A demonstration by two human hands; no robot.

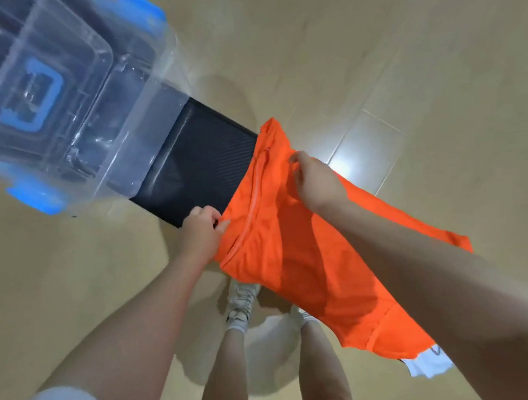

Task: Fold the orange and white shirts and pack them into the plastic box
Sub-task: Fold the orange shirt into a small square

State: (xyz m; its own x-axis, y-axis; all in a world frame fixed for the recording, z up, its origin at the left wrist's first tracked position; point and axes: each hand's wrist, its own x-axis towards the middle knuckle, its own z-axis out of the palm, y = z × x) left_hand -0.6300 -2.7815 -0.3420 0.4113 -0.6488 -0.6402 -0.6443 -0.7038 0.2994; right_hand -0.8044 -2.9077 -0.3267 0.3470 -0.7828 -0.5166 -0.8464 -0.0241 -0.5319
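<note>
Beige tiled floor below, you stand pinching the orange shirt [299, 261] with left hand [202, 231] and right hand [314, 181] closed on it over the black worktop [199, 161]; folding has barely begun, so next spread it flat beside the plastic box [57, 101].

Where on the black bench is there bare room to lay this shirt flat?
Only the black bench strip between the clear plastic box and the orange shirt is bare. The box crowds the far end; both hands hold the shirt.
</note>
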